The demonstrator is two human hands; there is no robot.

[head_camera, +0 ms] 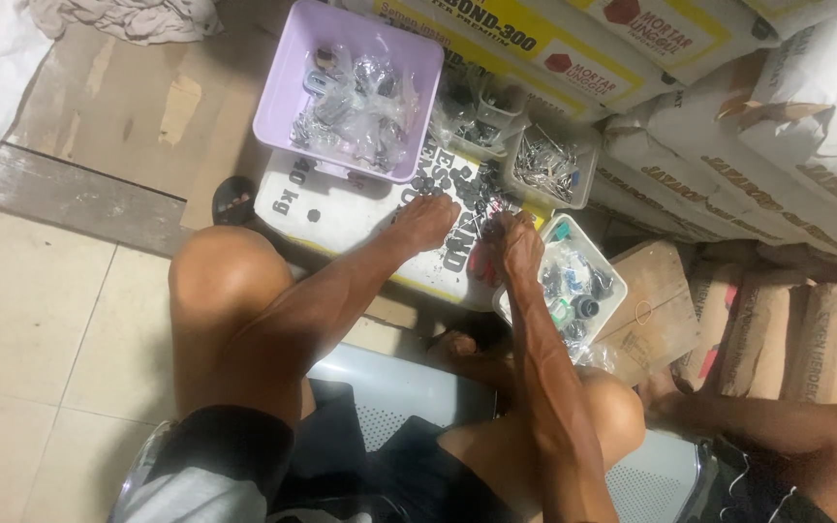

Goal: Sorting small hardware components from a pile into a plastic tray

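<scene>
Grip unclear: both hands [425, 221] [517, 242] among small dark parts [457, 186] on white sack [341, 208]; lilac tub [288, 87] behind.

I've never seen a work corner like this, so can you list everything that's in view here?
lilac tub: one, holds clear bags of small metal parts, top centre.
clear tubs: two at least, with metal bits, right of the lilac tub.
white tray: one, with dark and teal small parts, by the right hand.
white sack: one, lying flat as a work surface, small dark parts on it.
stacked sacks: several, white and yellow, top right.
brown sacks: a few, right edge.
cardboard piece: one, brown, beside the tray.
sandal: one, dark, left of the sack.
cloth: grey-white, top left.
another person's leg: lower right.
left hand: on the dark parts.
right hand: on the dark parts; grip unclear.
</scene>
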